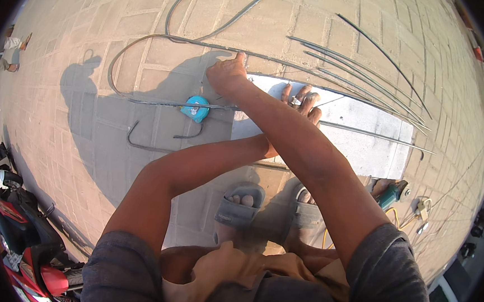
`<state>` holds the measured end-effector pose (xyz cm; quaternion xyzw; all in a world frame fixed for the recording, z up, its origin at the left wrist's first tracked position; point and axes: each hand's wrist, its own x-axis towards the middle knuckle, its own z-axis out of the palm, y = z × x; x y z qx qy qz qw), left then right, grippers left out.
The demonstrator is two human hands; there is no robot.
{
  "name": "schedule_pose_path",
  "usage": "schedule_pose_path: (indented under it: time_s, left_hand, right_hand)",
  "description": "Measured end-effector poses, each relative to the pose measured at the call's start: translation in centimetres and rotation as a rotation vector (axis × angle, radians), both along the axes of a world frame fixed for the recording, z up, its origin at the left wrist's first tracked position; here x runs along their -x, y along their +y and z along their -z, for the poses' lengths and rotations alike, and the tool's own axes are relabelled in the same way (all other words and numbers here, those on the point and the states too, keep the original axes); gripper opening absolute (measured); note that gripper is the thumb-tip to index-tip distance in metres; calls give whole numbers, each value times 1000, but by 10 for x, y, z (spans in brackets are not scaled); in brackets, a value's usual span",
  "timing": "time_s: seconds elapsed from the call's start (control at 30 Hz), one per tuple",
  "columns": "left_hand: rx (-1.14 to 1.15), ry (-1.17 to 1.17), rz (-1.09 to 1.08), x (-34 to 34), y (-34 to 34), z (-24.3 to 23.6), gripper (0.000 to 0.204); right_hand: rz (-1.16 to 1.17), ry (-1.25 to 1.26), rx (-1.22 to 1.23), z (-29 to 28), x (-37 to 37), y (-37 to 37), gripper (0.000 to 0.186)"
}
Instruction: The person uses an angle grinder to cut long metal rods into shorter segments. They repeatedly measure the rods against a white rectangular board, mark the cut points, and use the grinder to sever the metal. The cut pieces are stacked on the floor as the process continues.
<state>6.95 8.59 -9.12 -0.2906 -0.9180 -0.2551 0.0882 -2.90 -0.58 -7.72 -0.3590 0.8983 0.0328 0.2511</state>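
Observation:
My forearms cross, the right one over the left. My left hand (307, 103) lies on a long white board (367, 120), fingers spread and a ring on one; its palm is partly hidden by the right arm. A thin metal rod (367, 133) runs along the board and passes beneath that hand. My right hand (226, 76) is closed beyond the board's left end, its thumb against a second dark rod (282, 60); what its fingers hold is hidden. A turquoise tape measure (195, 109) sits by the first rod, left of the board.
Several straight rods (365, 81) lie at the far right. A bent rod piece (147, 146) lies near the tape. A green power tool (390, 195) with a yellow cord (399, 218) is right of my sandalled feet (240, 202). Motorbikes (28, 237) stand at the left.

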Motion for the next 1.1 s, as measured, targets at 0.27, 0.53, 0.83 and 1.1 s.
schedule_pose_path:
  time_s: [0.27,0.53,0.83,1.1]
  left_hand:
    - [-81,-144,19,5,3,6,33]
    - [-94,-122,-48,3,1,-12,16]
    - [-145,-157,-53,5,3,-9,18]
    - [-148,-176,-26,5,0,-10,16]
  right_hand:
    - [-135,96,340,-58,24,49,18]
    - [213,86,590,-131,-34,273,9]
    - [317,332,660,-37,-96,298,9]
    - [193,319,607,-30,-87,295,10]
